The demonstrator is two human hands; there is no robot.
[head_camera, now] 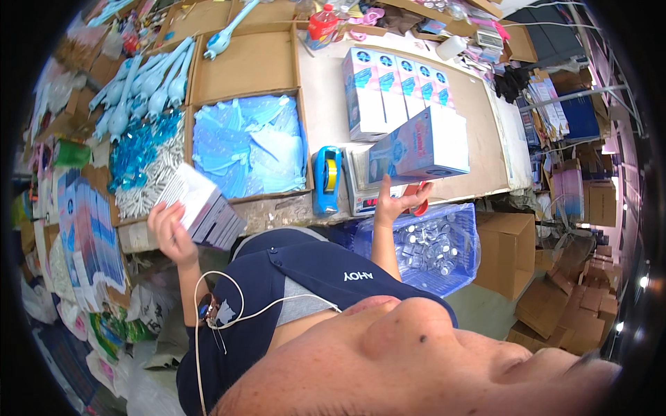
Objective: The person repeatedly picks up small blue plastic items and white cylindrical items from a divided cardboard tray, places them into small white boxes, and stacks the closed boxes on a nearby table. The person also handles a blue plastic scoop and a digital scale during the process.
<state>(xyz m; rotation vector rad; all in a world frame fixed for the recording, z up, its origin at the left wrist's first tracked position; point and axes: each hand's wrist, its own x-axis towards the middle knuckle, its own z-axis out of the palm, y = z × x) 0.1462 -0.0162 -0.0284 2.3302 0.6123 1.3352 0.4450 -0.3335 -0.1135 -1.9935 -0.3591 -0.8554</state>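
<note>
My left hand point(174, 234) holds a printed carton point(200, 208) in front of the table edge, with fingers on its white side. My right hand point(398, 200) is raised with fingers spread beside the lower edge of a blue-and-pink printed box point(416, 145). That box is over a digital scale point(359, 195); whether a fingertip touches it, I cannot tell. Behind it stands a row of similar boxes point(369, 104). A blue tape dispenser point(327, 182) with yellow core sits left of the scale. Something with a red rim point(420, 209) shows behind my right hand.
A cardboard tray point(309, 177) holds folded blue fabric. Left of it lie light-blue wands point(151, 83), blue shiny pieces point(132, 151), white small parts point(151, 192) and flat cartons point(88, 229). A blue crate point(471, 249) of small clear bottles and open cardboard boxes point(502, 249) stand at right.
</note>
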